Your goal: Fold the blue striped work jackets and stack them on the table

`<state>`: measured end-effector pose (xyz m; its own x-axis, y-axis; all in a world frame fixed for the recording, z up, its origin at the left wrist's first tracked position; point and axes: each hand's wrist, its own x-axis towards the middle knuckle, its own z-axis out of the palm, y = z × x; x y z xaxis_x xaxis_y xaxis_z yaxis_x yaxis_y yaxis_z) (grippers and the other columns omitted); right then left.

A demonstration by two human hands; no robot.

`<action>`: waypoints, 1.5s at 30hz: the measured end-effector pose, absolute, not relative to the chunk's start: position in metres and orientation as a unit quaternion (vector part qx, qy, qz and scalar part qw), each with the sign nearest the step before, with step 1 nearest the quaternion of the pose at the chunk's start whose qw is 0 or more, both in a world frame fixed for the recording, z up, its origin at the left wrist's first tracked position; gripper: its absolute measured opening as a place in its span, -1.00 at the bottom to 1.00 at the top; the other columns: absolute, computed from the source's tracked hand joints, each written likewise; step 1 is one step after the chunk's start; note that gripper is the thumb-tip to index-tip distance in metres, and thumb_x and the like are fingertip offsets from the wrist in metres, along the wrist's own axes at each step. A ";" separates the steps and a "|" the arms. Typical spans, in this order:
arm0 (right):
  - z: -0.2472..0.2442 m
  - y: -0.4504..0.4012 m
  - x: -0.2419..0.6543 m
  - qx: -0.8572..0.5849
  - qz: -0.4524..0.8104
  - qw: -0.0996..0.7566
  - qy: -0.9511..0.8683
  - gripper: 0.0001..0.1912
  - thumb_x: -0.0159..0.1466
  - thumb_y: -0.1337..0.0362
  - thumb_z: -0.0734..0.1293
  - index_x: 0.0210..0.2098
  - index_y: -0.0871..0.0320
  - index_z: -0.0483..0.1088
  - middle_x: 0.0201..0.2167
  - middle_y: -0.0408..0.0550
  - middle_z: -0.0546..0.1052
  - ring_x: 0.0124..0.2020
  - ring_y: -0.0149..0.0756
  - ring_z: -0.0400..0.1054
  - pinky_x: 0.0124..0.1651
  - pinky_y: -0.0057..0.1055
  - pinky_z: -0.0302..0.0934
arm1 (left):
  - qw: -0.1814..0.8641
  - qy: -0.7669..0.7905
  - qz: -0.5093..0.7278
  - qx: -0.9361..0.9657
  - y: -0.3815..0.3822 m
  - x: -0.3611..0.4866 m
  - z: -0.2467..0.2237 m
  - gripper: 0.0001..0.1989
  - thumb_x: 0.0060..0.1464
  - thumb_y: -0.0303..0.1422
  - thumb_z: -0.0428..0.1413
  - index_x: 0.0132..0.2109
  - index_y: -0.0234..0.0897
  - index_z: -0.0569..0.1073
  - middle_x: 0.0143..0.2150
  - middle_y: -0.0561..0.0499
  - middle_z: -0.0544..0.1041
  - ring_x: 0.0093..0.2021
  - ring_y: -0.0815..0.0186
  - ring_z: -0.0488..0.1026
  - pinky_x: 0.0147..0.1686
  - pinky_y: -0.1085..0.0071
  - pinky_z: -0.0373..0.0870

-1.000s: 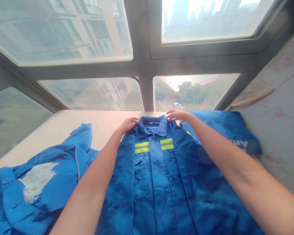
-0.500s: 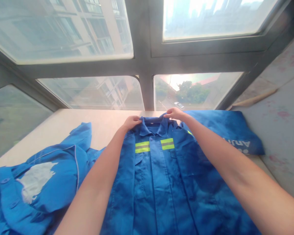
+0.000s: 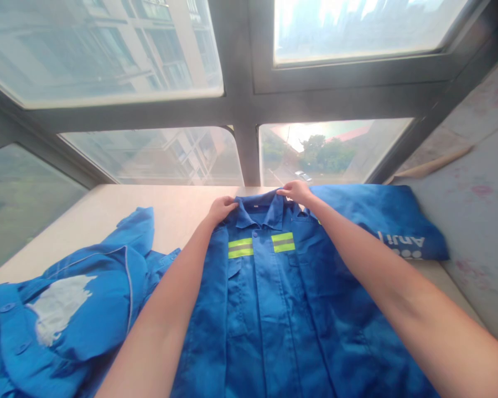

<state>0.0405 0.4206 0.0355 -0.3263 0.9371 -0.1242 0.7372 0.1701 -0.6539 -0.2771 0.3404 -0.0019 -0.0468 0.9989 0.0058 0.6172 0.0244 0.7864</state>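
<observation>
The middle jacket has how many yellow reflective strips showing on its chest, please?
2 on the jacket: a left strip and a right strip, flanking the placket. Others may be hidden.

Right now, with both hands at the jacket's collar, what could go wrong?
Uneven pulling by the left hand and right hand, at opposite sides of the collar, might skew it. The jacket lies beside the lettered blue cloth, which could get dragged along if the jacket shifts.

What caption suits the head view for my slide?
Left hand and right hand at the collar of a yellow-striped blue jacket.
</observation>
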 end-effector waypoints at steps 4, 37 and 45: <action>0.046 0.418 0.047 -0.541 0.339 0.088 -0.764 -0.77 0.23 0.18 0.39 -0.22 0.22 0.54 -0.35 -0.04 0.60 -0.31 -0.35 0.46 -0.28 -0.56 0.26 | 0.295 0.655 0.288 0.633 0.337 -0.277 0.006 -0.61 0.04 -0.07 0.10 -0.22 -0.33 0.55 -0.27 -0.06 0.63 -0.23 0.20 0.54 -0.17 0.31 0.46; -0.008 0.028 0.297 -0.749 0.177 0.297 -0.566 -0.46 0.24 -0.01 0.16 0.04 0.20 0.42 0.00 0.19 0.54 -0.04 -0.01 0.48 0.06 -0.08 0.33 | 0.110 0.650 0.180 0.730 -0.042 -0.040 0.038 -0.60 0.18 -0.37 0.05 0.16 -0.21 0.44 0.23 -0.16 0.43 0.25 0.02 0.31 0.27 -0.06 0.18; -0.017 -0.120 0.320 -0.778 0.348 0.238 -0.466 -0.43 0.09 -0.19 0.23 -0.12 0.07 0.53 -0.17 0.10 0.63 -0.08 0.06 0.53 -0.04 -0.17 0.41 | 0.250 0.540 0.173 0.785 -0.161 0.004 0.033 -0.59 0.05 -0.37 0.14 0.08 -0.13 0.48 0.23 -0.14 0.44 0.22 -0.03 0.34 0.29 -0.11 0.15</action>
